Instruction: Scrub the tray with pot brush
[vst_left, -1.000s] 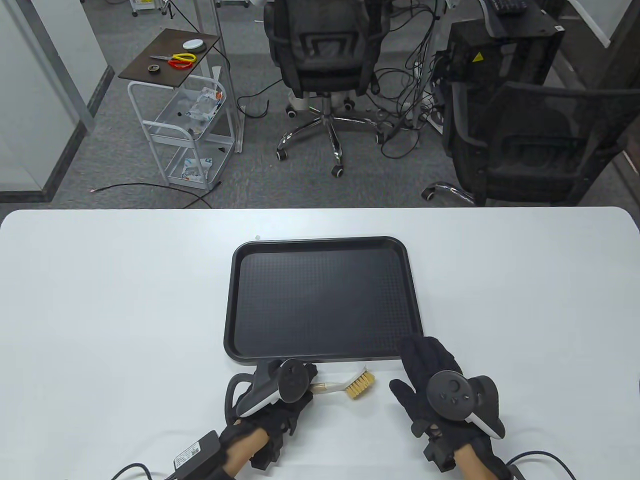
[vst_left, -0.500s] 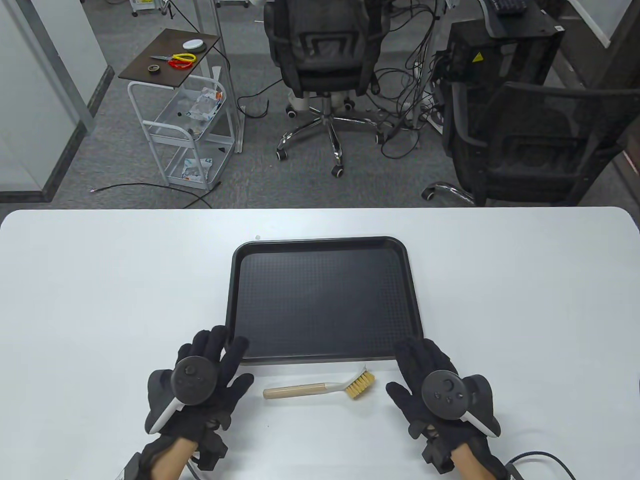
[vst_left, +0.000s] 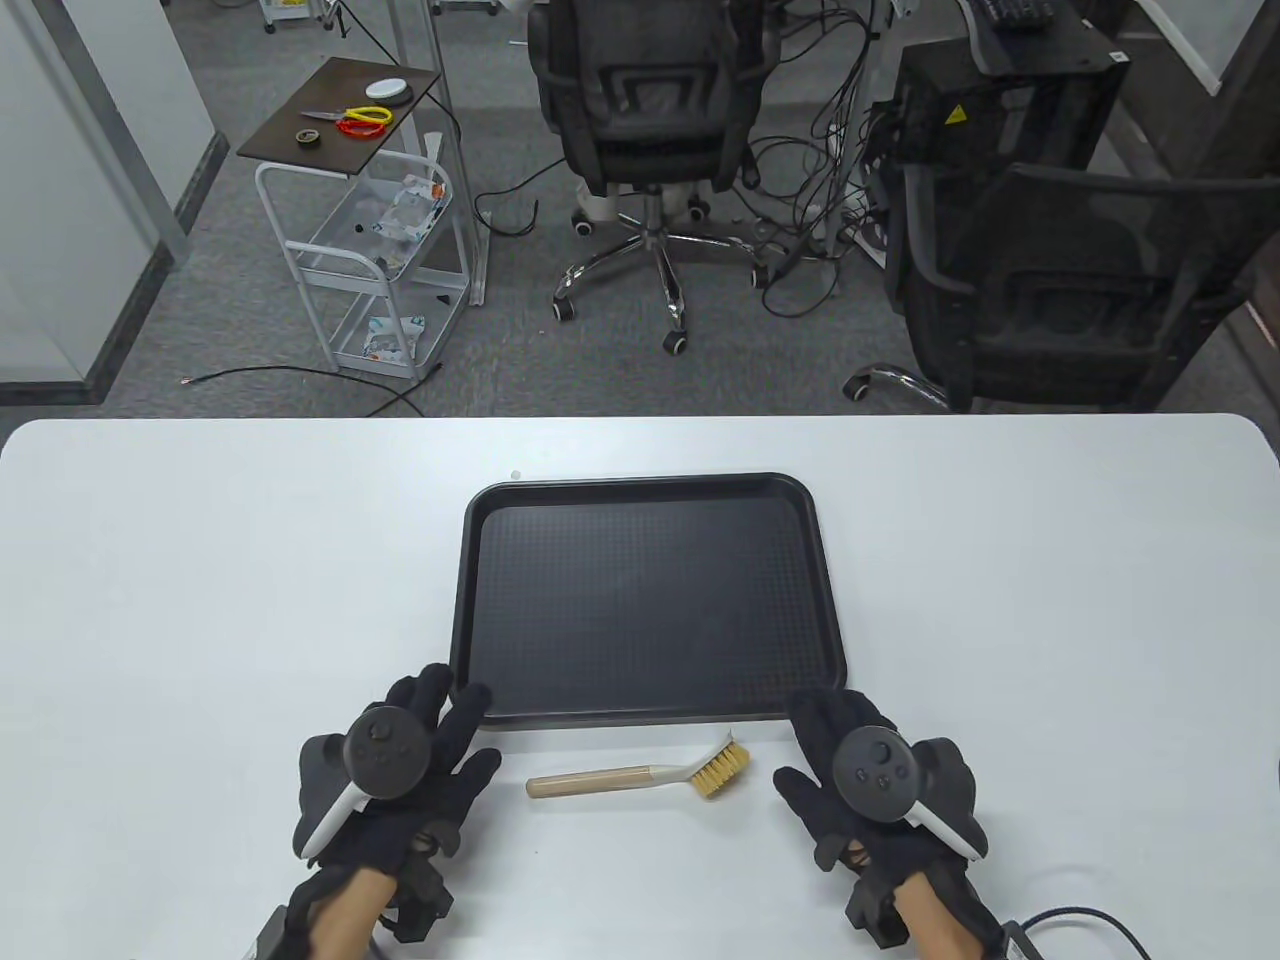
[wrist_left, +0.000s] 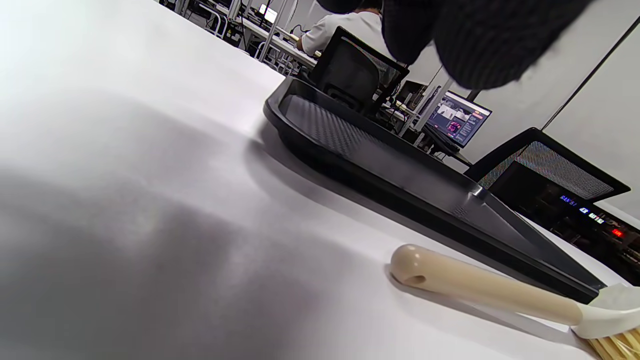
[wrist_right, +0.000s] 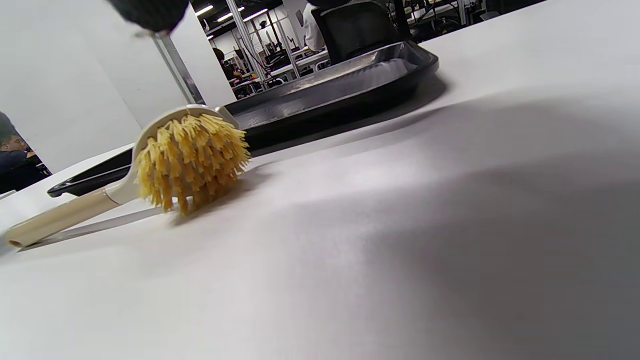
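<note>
The black tray (vst_left: 480, 520) lies flat in the middle of the white table (vst_left: 200, 560). Just in front of its near edge lies the pot brush (vst_left: 640, 774), with a pale wooden handle (wrist_left: 480, 285) pointing left and yellow bristles (wrist_right: 192, 157) to the right. My left hand (vst_left: 420, 740) rests flat on the table left of the handle, fingers straight, tips near the tray's near-left corner. My right hand (vst_left: 835, 750) rests flat right of the bristles, fingers straight. Neither hand touches the brush.
Beyond the table's far edge stand two black office chairs (vst_left: 650, 100), a small white cart (vst_left: 370, 250) and a tangle of cables on the grey floor. Cables trail from both wrists at the table's near edge.
A second ago my left hand lay over the brush handle. It let go and moved left, and now rests flat on the table. The right hand drew back slightly.
</note>
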